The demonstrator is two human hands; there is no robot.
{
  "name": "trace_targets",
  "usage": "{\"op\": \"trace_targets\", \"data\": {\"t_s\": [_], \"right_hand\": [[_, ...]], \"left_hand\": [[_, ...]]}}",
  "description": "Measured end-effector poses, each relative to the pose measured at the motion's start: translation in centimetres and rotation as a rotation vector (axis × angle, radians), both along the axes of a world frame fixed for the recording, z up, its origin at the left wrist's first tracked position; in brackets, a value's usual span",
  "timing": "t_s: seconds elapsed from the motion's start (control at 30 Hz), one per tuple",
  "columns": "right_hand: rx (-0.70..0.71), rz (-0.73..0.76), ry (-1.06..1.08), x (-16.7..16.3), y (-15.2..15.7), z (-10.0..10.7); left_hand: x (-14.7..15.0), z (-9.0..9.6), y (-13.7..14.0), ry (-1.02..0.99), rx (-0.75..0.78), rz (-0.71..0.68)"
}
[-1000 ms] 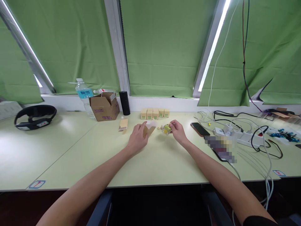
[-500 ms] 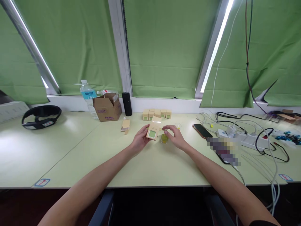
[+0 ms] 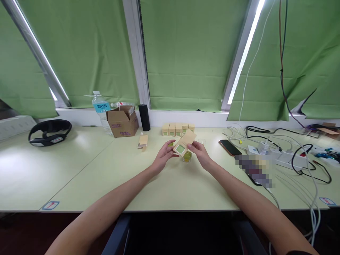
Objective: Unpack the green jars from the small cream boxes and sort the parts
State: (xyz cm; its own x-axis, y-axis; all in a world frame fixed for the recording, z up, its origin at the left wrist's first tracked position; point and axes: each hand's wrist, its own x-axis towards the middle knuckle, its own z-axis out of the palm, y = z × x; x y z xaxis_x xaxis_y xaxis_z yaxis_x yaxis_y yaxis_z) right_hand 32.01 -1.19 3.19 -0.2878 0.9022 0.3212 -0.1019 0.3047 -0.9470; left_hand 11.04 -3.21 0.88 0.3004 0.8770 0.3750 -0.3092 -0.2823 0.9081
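Tilted to the right, a small cream cardboard box point(image 3: 181, 149) with a green square on its front is between my hands, its upper flap raised. My right hand point(image 3: 202, 154) grips the box's right side, thumb on the front. At the lower left end, my left hand point(image 3: 162, 157) has its curved fingers and thumb around the box's edge. Directly below the box stands a small glass jar point(image 3: 187, 157) with yellow-green contents, partly covered by it. Something yellow-green point(image 3: 171, 143) shows by my left fingertips; its kind is unclear.
Several matching small boxes point(image 3: 172, 130) stand in a row at the back. An opened small box point(image 3: 142, 141) lies left of my hands, near a brown carton point(image 3: 122, 122) and a black cylinder point(image 3: 144, 117). A phone point(image 3: 230, 147) and power strips point(image 3: 284, 157) with cables are at right.
The box has shifted right and tilted further. My right hand has moved from above the jar onto the box. My left hand has slid toward the box's lower end.
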Motion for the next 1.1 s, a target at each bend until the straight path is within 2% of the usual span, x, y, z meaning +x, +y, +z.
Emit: {"op": "trace_targets", "data": {"t_s": [0.1, 0.27, 0.53, 0.77, 0.93, 1.1], "right_hand": [[-0.014, -0.025, 0.005, 0.0, 0.2, -0.1], [-0.009, -0.061, -0.008, -0.4, 0.5, -0.8], [-0.006, -0.078, -0.035, -0.5, 0.7, -1.3], [0.088, -0.068, -0.110, -0.5, 0.8, -1.7], [0.049, -0.037, -0.064, -0.8, 0.5, -1.8], [0.000, -0.050, 0.012, -0.9, 0.7, -1.8]], "left_hand": [[0.3, -0.1, -0.5, 0.097, 0.086, 0.027], [0.6, -0.1, -1.0, 0.172, 0.123, 0.041], [0.3, -0.2, -0.7, 0.160, 0.121, 0.048], [0.5, 0.2, -0.9, 0.167, 0.115, 0.074], [0.5, 0.0, -0.6, 0.154, 0.098, 0.087], [0.2, -0.5, -0.4, 0.127, 0.154, 0.016]]}}
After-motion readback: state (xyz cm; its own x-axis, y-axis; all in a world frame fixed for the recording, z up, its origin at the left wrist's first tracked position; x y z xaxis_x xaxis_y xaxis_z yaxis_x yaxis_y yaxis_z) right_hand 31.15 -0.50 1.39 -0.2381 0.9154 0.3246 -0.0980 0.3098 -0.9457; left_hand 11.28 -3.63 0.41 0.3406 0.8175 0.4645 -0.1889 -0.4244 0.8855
